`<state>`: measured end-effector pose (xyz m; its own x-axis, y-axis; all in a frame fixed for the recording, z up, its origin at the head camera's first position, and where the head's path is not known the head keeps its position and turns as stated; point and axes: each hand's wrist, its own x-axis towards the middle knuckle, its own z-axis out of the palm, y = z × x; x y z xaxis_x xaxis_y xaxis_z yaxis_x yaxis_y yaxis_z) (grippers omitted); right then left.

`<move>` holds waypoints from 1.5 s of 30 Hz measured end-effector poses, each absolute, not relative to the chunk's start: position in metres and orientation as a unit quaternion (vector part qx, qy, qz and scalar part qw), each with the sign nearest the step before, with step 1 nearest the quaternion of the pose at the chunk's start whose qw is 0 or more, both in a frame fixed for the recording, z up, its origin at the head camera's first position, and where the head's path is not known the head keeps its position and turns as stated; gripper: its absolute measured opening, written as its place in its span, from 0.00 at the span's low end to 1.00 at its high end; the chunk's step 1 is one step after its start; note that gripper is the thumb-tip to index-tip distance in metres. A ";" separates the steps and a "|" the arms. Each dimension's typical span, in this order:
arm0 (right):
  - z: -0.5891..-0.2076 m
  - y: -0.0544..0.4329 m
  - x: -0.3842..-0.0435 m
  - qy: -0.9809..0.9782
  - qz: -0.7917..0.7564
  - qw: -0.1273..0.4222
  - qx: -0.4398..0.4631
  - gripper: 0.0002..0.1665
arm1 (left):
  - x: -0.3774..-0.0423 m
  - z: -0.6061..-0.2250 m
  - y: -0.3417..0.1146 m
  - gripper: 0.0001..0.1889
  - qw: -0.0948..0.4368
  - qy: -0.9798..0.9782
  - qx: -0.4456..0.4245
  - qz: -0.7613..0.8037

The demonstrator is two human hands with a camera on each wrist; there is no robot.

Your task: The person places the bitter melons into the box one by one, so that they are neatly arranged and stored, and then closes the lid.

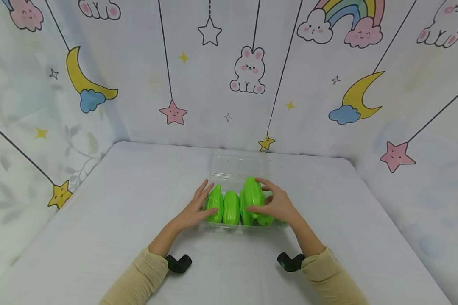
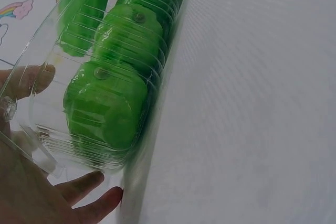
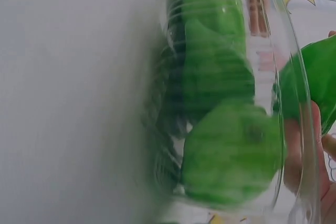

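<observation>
A clear plastic clamshell box [image 1: 217, 226] holds several bright green, long, ridged vegetables [image 1: 231, 207], glossy like toys. My right hand [image 1: 281, 207] pinches one such green vegetable [image 1: 253, 192] between thumb and fingers, raised over the others at the box's right side. At the left end, my left hand [image 1: 191, 214] touches the box with fairly straight, spread fingers. Its thumb reaches over the rim near the leftmost green vegetable [image 1: 215, 205]. In the left wrist view, two fingertips [image 2: 86, 186] lie outside the box's end wall. The right wrist view is blurred.
The box's clear lid [image 1: 239, 164] lies folded back on the white table [image 1: 145, 182]. Behind the table hangs a pale backdrop [image 1: 137, 63] with moons, stars and rabbits. Black wrist-worn devices [image 1: 291, 262] sit by both sleeves.
</observation>
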<state>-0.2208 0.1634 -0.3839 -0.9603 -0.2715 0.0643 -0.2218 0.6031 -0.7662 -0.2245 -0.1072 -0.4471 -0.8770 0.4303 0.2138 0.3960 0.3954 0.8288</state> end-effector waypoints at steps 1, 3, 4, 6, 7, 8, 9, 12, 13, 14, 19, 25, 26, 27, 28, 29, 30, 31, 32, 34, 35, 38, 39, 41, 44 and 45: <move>-0.384 0.161 -0.221 0.895 -0.424 0.030 -0.136 0.53 | -0.225 -0.447 -0.107 0.40 0.017 0.836 0.248 0.490; -0.385 0.157 -0.221 0.894 -0.426 0.030 -0.134 0.53 | -0.225 -0.447 -0.108 0.40 0.017 0.839 0.248 0.484; -0.385 0.154 -0.221 0.894 -0.427 0.030 -0.133 0.53 | -0.225 -0.448 -0.108 0.40 0.017 0.841 0.248 0.481; -0.386 0.149 -0.222 0.895 -0.425 0.031 -0.131 0.54 | -0.226 -0.448 -0.108 0.40 0.018 0.843 0.249 0.477; -0.386 0.147 -0.222 0.894 -0.427 0.034 -0.130 0.54 | -0.226 -0.448 -0.108 0.40 0.019 0.843 0.249 0.477; -0.386 0.144 -0.222 0.894 -0.426 0.036 -0.132 0.54 | -0.225 -0.448 -0.109 0.40 0.020 0.842 0.250 0.478; -0.387 0.142 -0.222 0.895 -0.425 0.038 -0.131 0.54 | -0.225 -0.447 -0.109 0.40 0.020 0.840 0.252 0.481; -0.389 0.135 -0.224 0.895 -0.424 0.043 -0.134 0.54 | -0.225 -0.447 -0.109 0.41 0.025 0.837 0.252 0.486; -0.390 0.133 -0.224 0.895 -0.422 0.042 -0.134 0.54 | -0.225 -0.446 -0.109 0.41 0.026 0.836 0.252 0.486; -0.391 0.131 -0.225 0.894 -0.424 0.042 -0.137 0.54 | -0.224 -0.446 -0.109 0.41 0.026 0.836 0.253 0.486; -0.395 0.120 -0.227 0.890 -0.431 0.040 -0.143 0.54 | -0.224 -0.446 -0.109 0.40 0.029 0.840 0.247 0.482; -0.397 0.109 -0.224 0.893 -0.422 0.045 -0.147 0.53 | -0.224 -0.445 -0.109 0.39 0.033 0.844 0.242 0.478; -0.397 0.107 -0.223 0.893 -0.421 0.045 -0.149 0.53 | -0.224 -0.445 -0.109 0.39 0.034 0.845 0.240 0.476; -0.397 0.105 -0.223 0.893 -0.422 0.045 -0.151 0.52 | -0.224 -0.445 -0.109 0.39 0.034 0.846 0.239 0.476; -0.397 0.104 -0.223 0.892 -0.422 0.043 -0.153 0.52 | -0.224 -0.445 -0.109 0.39 0.035 0.846 0.237 0.476; -0.398 0.103 -0.223 0.893 -0.421 0.042 -0.154 0.52 | -0.223 -0.445 -0.109 0.39 0.035 0.847 0.236 0.476; -0.399 0.102 -0.223 0.894 -0.419 0.040 -0.156 0.52 | -0.223 -0.444 -0.109 0.39 0.036 0.846 0.234 0.478; -0.399 0.101 -0.223 0.894 -0.417 0.038 -0.157 0.52 | -0.223 -0.444 -0.109 0.38 0.036 0.845 0.234 0.480; -0.400 0.100 -0.223 0.895 -0.415 0.035 -0.157 0.52 | -0.223 -0.444 -0.109 0.38 0.036 0.844 0.234 0.482; -0.401 0.098 -0.224 0.897 -0.410 0.029 -0.163 0.52 | -0.223 -0.444 -0.109 0.37 0.038 0.842 0.233 0.486; -0.401 0.098 -0.224 0.897 -0.409 0.026 -0.166 0.52 | -0.223 -0.445 -0.109 0.37 0.039 0.841 0.234 0.487; -0.401 0.096 -0.224 0.897 -0.405 0.021 -0.173 0.52 | -0.224 -0.445 -0.109 0.36 0.041 0.838 0.233 0.491; -0.401 0.095 -0.224 0.898 -0.403 0.019 -0.176 0.53 | -0.224 -0.445 -0.109 0.36 0.041 0.838 0.233 0.491; -0.401 0.094 -0.224 0.898 -0.402 0.017 -0.178 0.53 | -0.224 -0.445 -0.108 0.36 0.040 0.837 0.235 0.493; -0.401 0.093 -0.224 0.897 -0.402 0.013 -0.183 0.53 | -0.224 -0.445 -0.108 0.36 0.041 0.835 0.235 0.496; -0.401 0.093 -0.224 0.897 -0.402 0.012 -0.185 0.53 | -0.224 -0.445 -0.108 0.35 0.042 0.834 0.235 0.498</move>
